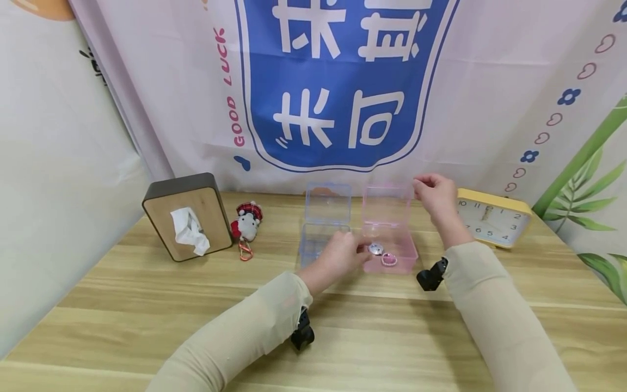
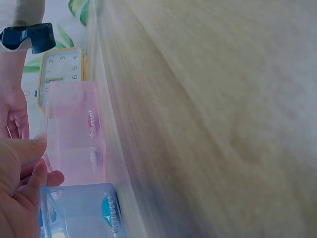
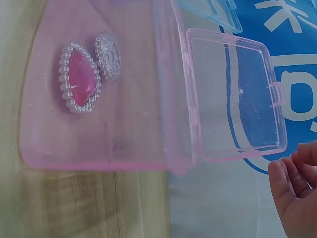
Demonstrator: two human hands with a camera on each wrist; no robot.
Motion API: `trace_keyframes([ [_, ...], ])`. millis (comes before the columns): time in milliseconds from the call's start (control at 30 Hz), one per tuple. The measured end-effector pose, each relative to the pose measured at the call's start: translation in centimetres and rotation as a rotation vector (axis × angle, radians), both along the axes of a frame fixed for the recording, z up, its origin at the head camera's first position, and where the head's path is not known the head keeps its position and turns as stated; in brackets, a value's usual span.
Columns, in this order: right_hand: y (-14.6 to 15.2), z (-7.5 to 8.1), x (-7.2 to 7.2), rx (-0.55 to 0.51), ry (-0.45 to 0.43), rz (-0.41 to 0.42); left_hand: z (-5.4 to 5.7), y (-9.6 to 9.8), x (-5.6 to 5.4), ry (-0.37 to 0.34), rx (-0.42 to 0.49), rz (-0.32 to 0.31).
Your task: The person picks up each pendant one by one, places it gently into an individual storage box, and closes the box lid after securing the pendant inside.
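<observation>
A pink clear plastic box (image 1: 405, 256) lies with its lid (image 3: 233, 99) raised. In it are a pink gem with a pearl border (image 3: 81, 82) and a silvery disc with a beaded rim (image 3: 110, 57). My left hand (image 1: 338, 255) reaches over the neighbouring blue clear box (image 1: 306, 247), thumb and fingertips apart at the pink box's left edge, nothing seen between them. That blue box also has its lid (image 1: 328, 204) raised and contains a teal gem with a pearl edge (image 2: 107, 210). My right hand (image 1: 436, 196), fingers loosely bent, is beside the pink lid's upper right corner.
A yellow-framed clock (image 1: 492, 220) stands right of the pink box. Toward the left are a tissue box (image 1: 196, 218) and a small plush keychain (image 1: 247, 223) with a red clip. Behind the wooden table (image 1: 367, 337) hangs a printed cloth (image 1: 333, 81).
</observation>
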State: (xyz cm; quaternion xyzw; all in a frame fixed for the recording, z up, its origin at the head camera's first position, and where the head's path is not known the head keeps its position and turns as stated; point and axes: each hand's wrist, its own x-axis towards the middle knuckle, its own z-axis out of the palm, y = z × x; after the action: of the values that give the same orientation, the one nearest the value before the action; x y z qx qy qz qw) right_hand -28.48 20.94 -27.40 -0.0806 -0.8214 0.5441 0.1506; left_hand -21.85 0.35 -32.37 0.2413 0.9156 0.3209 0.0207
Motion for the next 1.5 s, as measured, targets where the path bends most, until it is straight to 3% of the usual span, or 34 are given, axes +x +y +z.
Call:
trace_keyframes([
  [133,-0.3,-0.2,-0.4,-0.036,-0.006,-0.013,-0.1,0.0,0.1,0.008,0.001,0.000],
  [333,-0.7,-0.6,-0.6,0.006,-0.004,-0.027,-0.1,0.1,0.1,0.019,-0.003,-0.005],
  [800,-0.7,-0.6,0.5,-0.068,0.007,-0.031,0.3,0.3,0.1,0.041,-0.033,-0.017],
  [1133,-0.6,-0.5,2.2,-0.122,-0.016,0.001,0.3,0.2,-0.1,-0.010,-0.003,0.005],
  [1500,-0.8,-1.1,4.2,-0.197,-0.006,0.060,0.2,0.0,0.1,0.024,-0.007,-0.005],
])
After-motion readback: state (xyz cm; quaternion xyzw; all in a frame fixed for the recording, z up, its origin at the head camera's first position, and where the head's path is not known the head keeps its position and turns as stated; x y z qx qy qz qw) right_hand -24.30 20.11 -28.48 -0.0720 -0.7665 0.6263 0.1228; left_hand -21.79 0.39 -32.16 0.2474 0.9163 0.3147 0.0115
